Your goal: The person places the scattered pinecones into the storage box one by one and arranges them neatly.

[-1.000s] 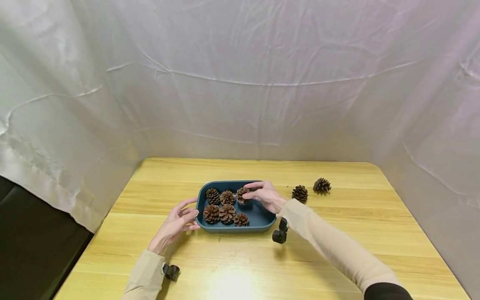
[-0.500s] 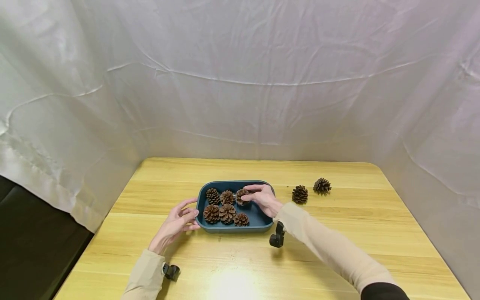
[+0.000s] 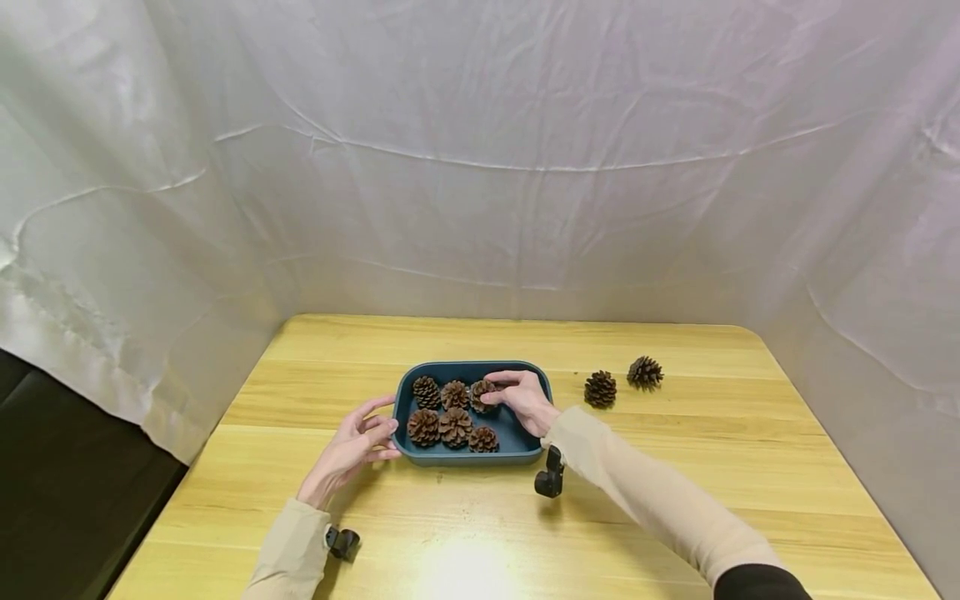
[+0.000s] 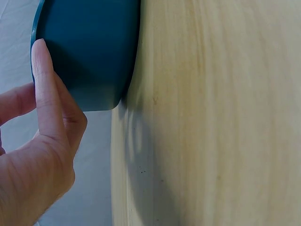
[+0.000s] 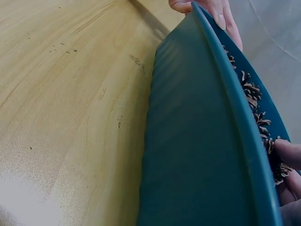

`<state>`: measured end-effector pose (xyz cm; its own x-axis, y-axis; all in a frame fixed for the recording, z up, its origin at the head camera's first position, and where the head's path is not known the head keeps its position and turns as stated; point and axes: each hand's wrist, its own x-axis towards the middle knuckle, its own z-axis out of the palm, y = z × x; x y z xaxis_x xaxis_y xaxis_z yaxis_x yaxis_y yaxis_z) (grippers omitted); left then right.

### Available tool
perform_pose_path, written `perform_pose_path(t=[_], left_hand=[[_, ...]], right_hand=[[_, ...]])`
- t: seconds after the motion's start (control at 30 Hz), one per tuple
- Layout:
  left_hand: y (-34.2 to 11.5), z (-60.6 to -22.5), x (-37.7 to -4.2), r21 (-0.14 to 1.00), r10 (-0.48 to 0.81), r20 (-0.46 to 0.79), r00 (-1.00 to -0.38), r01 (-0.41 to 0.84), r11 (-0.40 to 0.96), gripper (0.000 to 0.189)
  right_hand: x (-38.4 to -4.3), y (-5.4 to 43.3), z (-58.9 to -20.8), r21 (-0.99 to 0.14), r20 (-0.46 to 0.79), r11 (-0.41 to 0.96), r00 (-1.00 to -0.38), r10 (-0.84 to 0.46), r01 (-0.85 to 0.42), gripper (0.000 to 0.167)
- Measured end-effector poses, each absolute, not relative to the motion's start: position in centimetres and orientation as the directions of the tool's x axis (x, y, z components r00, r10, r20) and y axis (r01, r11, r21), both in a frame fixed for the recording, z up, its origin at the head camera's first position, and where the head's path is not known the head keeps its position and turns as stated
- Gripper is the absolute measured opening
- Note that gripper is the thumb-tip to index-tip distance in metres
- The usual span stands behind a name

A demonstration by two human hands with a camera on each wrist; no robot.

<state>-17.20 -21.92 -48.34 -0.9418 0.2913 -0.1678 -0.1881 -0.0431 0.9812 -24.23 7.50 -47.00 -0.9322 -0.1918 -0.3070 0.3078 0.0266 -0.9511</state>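
One pinecone [image 3: 477, 392] between right-hand fingers [image 3: 505, 377]

Tray [image 3: 472, 460] on the table [image 3: 480, 521], with pinecones inside and two more to its right.

The tray lies a little left of the table's middle, in from the far edge. Inside, three far-row pinecones [image 3: 455, 395] line its far side; three near-row pinecones [image 3: 455, 427] lie before them, leftmost by the left end. The left hand [image 3: 351, 446] touches that end; the right hand [image 3: 528, 402], over the right part, has the far row's rightmost between thumb and fingers. Two outer pinecones [image 3: 600, 389] lie toward the table's far right corner, the right one farther back.
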Motion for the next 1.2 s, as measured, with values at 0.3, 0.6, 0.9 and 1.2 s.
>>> perform_pose_path(t=[0.3, 0.6, 0.9, 1.2], left_hand=[[-21.86, -48.34, -17.18, 0.98, 0.293, -0.173, -0.94, -0.195, -0.048, 0.063], [-21.93, -48.31, -17.21, 0.981, 0.297, -0.166, -0.94, -0.187, -0.045, 0.063], [-21.97, -48.33, -17.2, 0.98, 0.297, -0.171, -0.94, -0.192, -0.044, 0.063], [-21.86, -48.41, -17.23, 0.98, 0.283, -0.173, -0.943, -0.193, -0.046, 0.061]], right_hand=[[-24.47, 7.53, -47.46, -0.95, -0.313, 0.04, -0.933, -0.178, 0.31, 0.046], [-24.58, 7.42, -47.55, -0.96, -0.28, 0.036, -0.95, -0.136, 0.277, 0.044], [-24.6, 7.24, -47.57, -0.962, -0.275, 0.037, -0.953, -0.132, 0.272, 0.042], [-24.49, 7.29, -47.6, -0.966, -0.26, 0.035, -0.954, -0.146, 0.258, 0.043]])
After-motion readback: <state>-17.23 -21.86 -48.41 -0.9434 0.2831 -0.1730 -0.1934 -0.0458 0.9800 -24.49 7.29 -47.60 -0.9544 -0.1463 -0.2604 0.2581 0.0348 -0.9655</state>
